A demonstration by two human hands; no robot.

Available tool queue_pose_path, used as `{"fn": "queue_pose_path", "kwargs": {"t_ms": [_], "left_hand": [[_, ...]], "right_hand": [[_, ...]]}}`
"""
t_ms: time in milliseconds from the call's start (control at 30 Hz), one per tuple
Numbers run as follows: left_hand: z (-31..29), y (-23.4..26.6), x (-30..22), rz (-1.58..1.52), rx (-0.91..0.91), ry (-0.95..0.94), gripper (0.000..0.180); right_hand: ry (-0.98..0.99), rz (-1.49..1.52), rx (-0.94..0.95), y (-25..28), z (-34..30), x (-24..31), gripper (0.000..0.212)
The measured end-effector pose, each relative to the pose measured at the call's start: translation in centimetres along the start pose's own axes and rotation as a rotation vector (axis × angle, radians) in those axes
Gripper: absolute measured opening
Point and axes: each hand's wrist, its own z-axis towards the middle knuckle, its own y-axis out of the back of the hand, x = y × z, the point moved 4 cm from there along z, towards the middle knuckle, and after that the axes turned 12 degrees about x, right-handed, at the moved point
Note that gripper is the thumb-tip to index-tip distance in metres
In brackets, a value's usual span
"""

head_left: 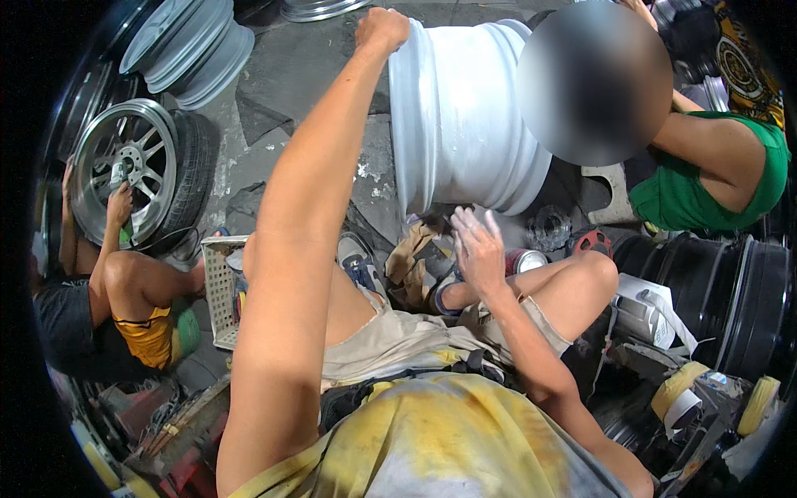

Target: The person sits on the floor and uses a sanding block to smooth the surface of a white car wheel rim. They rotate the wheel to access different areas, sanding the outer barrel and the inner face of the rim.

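Observation:
A wide wheel rim [465,108], coated pale grey-white, lies on its side in front of me. My left hand [383,31] reaches far forward, its fingers curled over the rim's left flange near the top. Just below the rim's lower side is my right hand [478,251], raised with fingers stretched and apart. White dust covers those fingers, and nothing shows in them. Crumpled brown paper or cloth [408,261] lies left of the right hand, between my legs. A tin can [525,262] stands to its right, partly behind my knee.
At left, another person's hand [121,202] holds a tool against a spoked wheel [126,170] with a tyre. A pale plastic crate [222,303] stands beside my left leg. A person in a green top [722,178] sits close at right. Black rims [706,286] and tape rolls [678,394] lie nearby.

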Motion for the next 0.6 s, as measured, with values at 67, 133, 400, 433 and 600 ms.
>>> {"fn": "queue_pose_path", "kwargs": {"t_ms": [67,133,400,433,600], "left_hand": [[-0.2,0.3,0.0,0.081,-0.02,-0.029,0.042],[-0.3,0.3,0.1,0.218,-0.084,-0.09,0.036],[0.0,2.1,0.3,0.406,0.042,-0.221,0.045],[1.8,3.5,2.7,0.468,0.016,-0.286,0.046],[1.5,8.2,8.3,0.473,0.012,-0.416,0.041]], "right_hand": [[-0.142,0.065,0.258,-4.0,-1.3,-1.7,0.028],[-0.257,0.034,0.554,-8.5,-2.1,-3.0,0.03],[-0.053,0.053,0.23,-22.9,-0.7,-8.0,0.06],[-0.048,0.133,0.193,-22.8,0.7,-7.3,0.061],[-0.223,0.278,0.2,-21.5,2.8,-7.2,0.046]]}}
